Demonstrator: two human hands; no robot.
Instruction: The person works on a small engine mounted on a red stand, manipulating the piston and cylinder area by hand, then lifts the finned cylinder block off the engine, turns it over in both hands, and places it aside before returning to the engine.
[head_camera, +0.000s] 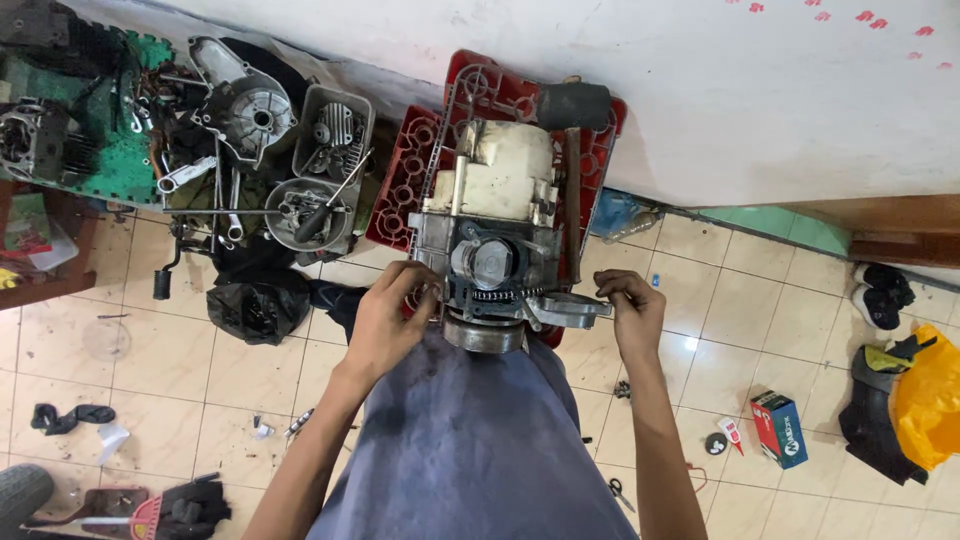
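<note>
A grey and cream engine block (497, 215) rests on a red plastic crate (410, 175) in front of me. A piston (487, 262) shows in its open middle, with a dark chain (515, 294) running across just below it. My left hand (393, 312) touches the block's lower left side, fingers curled at the edge. My right hand (625, 307) pinches the right end of the chain by a grey cover plate (570, 305). My grey-clothed lap fills the bottom centre.
Engine covers, a cylinder head (333, 128), wrenches (185, 175) and a screwdriver lie at upper left on the tiled floor. A black bag (255, 305) sits left of me. A rubber mallet (572, 110) lies on the crate. A small box (779, 428), scissors (620, 493) and a yellow bag (925, 400) are at right.
</note>
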